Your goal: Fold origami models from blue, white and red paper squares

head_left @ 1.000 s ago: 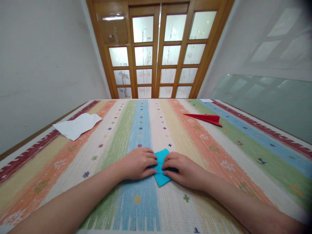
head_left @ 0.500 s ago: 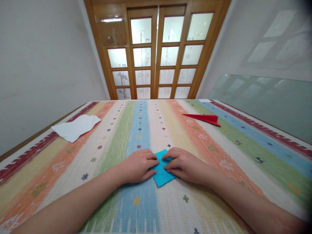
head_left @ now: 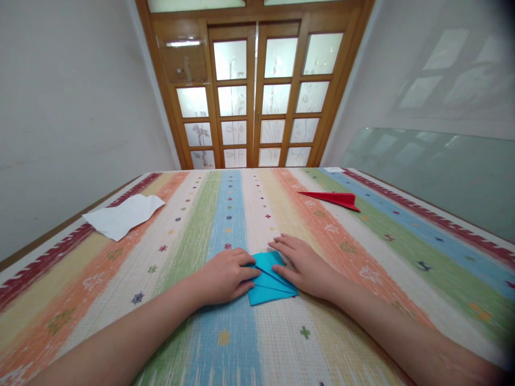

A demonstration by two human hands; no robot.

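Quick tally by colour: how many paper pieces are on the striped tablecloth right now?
Blue folded paper, under both hands: 1
Red paper plane: 1
White paper sheet: 1
Total: 3

Both forearms are bare to the frame edge: no sleeves, watch or rings. Left hand (head_left: 225,276) and right hand (head_left: 306,265) are ungloved.

Blue paper (head_left: 270,281), striped multicolour tablecloth (head_left: 362,252)
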